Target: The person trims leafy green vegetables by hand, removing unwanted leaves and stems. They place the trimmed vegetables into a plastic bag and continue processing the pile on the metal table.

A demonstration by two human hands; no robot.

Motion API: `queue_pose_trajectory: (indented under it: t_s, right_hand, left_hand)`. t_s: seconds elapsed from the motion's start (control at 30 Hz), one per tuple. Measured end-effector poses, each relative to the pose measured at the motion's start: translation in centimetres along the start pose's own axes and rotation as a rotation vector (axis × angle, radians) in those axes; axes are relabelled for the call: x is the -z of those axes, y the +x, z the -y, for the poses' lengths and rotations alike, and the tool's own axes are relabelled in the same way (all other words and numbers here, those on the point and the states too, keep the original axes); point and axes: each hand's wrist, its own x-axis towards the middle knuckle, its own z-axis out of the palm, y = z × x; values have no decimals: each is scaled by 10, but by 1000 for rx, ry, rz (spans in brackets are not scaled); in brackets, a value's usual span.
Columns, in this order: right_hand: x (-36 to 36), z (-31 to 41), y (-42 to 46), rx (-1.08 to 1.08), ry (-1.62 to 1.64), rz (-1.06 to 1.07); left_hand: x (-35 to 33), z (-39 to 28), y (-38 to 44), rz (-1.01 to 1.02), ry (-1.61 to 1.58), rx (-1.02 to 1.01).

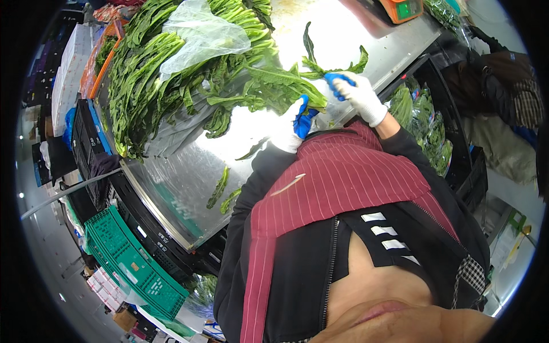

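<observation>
My left hand (296, 124), in a white glove with blue-coated fingers, grips a small bunch of leafy greens (279, 83) by the stem ends. The leaves point away to the upper left. To its right is my right hand (354, 92), gloved alike, with fingers curled. Its fingertips meet a few loose leaves (334, 70) on the metal table; whether it pinches them I cannot tell. A large heap of long-stemmed greens (150, 77) covers the table's far left, with a clear plastic bag (203, 36) lying on top. Glare hides the surface beside my left hand.
Loose leaf pieces (218, 187) lie on the stainless steel table (171, 188). An orange scale (402, 9) stands at the far right. Bagged greens fill a black crate (446, 107) to the right. A green plastic crate (133, 266) is at the lower left.
</observation>
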Motion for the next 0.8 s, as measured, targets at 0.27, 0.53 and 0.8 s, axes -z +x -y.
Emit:
queue_pose_trajectory:
  t_s: [0.27, 0.53, 0.8]
  right_hand:
    - [-28, -16, -4, 264, -429, -13]
    - [-23, -7, 1, -119, 160, 67]
    - [-33, 2, -3, 332, -588, -9]
  left_hand:
    - [19, 1, 2, -66, 296, -5]
    - [-7, -7, 6, 15, -128, -25]
    - [77, 14, 13, 1, 1035, -244]
